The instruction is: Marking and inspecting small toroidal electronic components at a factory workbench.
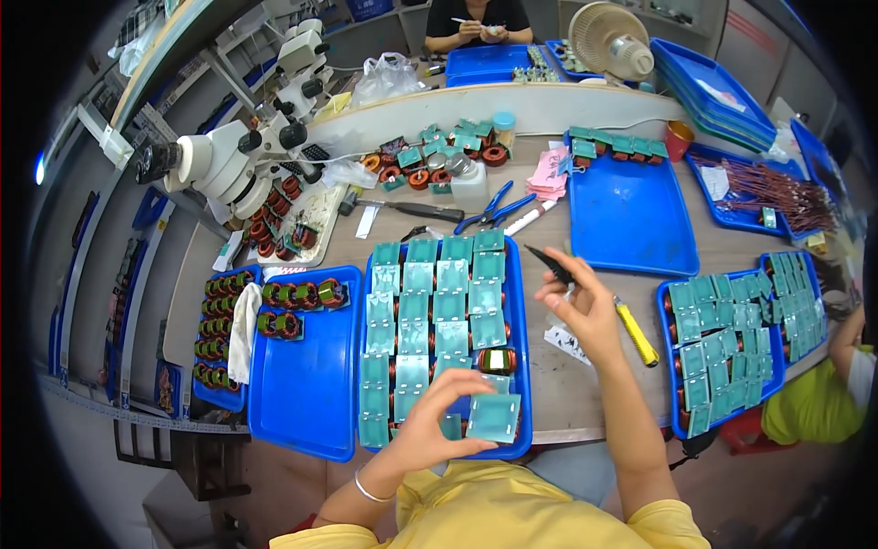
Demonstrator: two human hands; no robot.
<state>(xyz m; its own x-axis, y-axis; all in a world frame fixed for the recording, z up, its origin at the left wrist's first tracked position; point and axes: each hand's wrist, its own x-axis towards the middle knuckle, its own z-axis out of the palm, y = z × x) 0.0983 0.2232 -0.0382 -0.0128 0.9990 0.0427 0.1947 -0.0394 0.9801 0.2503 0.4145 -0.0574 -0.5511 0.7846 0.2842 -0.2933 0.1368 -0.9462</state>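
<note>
My left hand [428, 423] pinches a square green circuit board [494, 418] by its edges, above the near right corner of a blue tray [524, 384]. Rows of similar green boards [413, 306] fill that tray, with copper windings showing under some. Among them, one coil piece [497, 360] shows a pale top instead of a green board. Right of the tray, my raised right hand [590, 311] grips what look like black tweezers [549, 263], tips pointing up and left. The tweezers are apart from the held board.
A blue tray [302, 393] with several ring coils stands left, beside a white cloth [243, 334]. Blue-handled pliers [494, 209], a soldering iron [416, 209] and a yellow utility knife [636, 334] lie around. A microscope [224, 165] stands far left; a person [477, 27] sits beyond the partition.
</note>
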